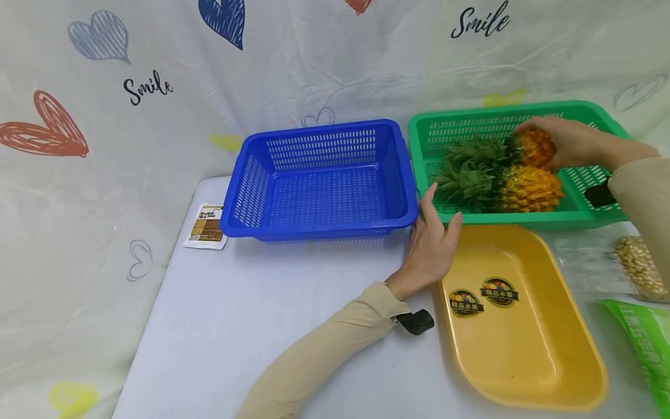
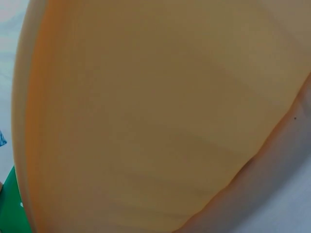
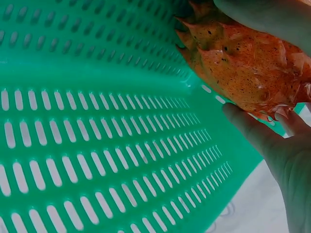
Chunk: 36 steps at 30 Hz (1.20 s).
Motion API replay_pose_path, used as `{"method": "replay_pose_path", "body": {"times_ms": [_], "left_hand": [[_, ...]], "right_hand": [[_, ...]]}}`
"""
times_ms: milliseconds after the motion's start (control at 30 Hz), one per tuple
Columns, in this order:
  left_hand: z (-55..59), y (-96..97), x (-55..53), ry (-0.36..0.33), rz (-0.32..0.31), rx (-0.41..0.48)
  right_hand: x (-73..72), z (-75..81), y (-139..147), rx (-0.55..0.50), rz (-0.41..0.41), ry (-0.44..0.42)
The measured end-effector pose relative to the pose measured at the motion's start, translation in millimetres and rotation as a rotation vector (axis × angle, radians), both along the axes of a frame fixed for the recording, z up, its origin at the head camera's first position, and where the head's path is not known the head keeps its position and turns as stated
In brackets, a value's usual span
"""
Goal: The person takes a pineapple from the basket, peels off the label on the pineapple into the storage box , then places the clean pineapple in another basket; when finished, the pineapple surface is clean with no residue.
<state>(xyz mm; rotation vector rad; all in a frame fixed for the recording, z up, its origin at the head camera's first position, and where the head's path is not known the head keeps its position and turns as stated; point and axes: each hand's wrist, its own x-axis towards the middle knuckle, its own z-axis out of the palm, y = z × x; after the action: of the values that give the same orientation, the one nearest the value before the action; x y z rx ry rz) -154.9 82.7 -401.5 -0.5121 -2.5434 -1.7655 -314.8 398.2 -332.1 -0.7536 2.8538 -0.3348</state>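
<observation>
Two pineapples lie side by side in the green basket [image 1: 523, 219], their leafy crowns toward the left. My right hand [image 1: 576, 142] grips the farther, more orange pineapple [image 1: 536, 148] by its body. In the right wrist view, thumb and fingers go round the spiky orange pineapple [image 3: 248, 63]. Just in front lies the yellower pineapple [image 1: 533, 189]. My left hand [image 1: 431, 247] is at the near right corner of the blue basket [image 1: 324, 198], fingers extended and thumb apart, beside the green basket's left side. Whether it touches either basket is hard to tell.
A yellow basin [image 1: 515, 349] with two round stickers stands before the green basket; its wall [image 2: 146, 97] fills the left wrist view. At right lie a bag of pale kernels [image 1: 641, 265] and a green packet [image 1: 646, 343]. A small brown-and-white packet [image 1: 206, 227] is left of the blue basket.
</observation>
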Motion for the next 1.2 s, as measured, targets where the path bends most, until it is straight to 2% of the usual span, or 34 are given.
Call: {"method": "replay_pose_path", "body": {"times_ms": [133, 300, 400, 500, 700, 833, 933, 1067, 1200], "left_hand": [[0.6, 1.5, -0.3, 0.001, 0.008, 0.006], [-0.2, 3.8, -1.4, -0.001, 0.002, 0.004], [-1.9, 4.9, -2.0, -0.015, -0.008, -0.002], [-3.9, 5.1, -4.0, -0.029, -0.011, -0.001], [-9.2, 1.2, -14.1, -0.03, -0.017, 0.009], [-14.7, -5.3, -22.7, -0.013, -0.042, 0.03], [-17.4, -12.3, -24.1, -0.014, -0.055, 0.03], [-14.7, -26.8, -9.5, -0.09, -0.084, 0.002], [1.9, -48.2, 14.9, -0.186, -0.163, -0.095]], "right_hand": [[0.7, 1.4, 0.8, 0.016, 0.001, 0.001], [1.8, 4.8, 1.0, 0.041, -0.021, -0.038], [3.1, 7.3, 3.2, 0.055, -0.017, -0.058], [4.4, 12.4, 3.6, 0.082, 0.006, -0.041], [14.0, 35.6, -12.1, 0.134, 0.021, 0.034], [28.1, 56.5, -35.6, 0.113, -0.007, 0.07], [42.1, 70.7, -56.6, 0.067, -0.014, 0.113], [66.9, 78.8, -84.3, -0.042, 0.003, 0.187], [95.9, 80.8, -104.2, -0.127, 0.029, 0.28]]}}
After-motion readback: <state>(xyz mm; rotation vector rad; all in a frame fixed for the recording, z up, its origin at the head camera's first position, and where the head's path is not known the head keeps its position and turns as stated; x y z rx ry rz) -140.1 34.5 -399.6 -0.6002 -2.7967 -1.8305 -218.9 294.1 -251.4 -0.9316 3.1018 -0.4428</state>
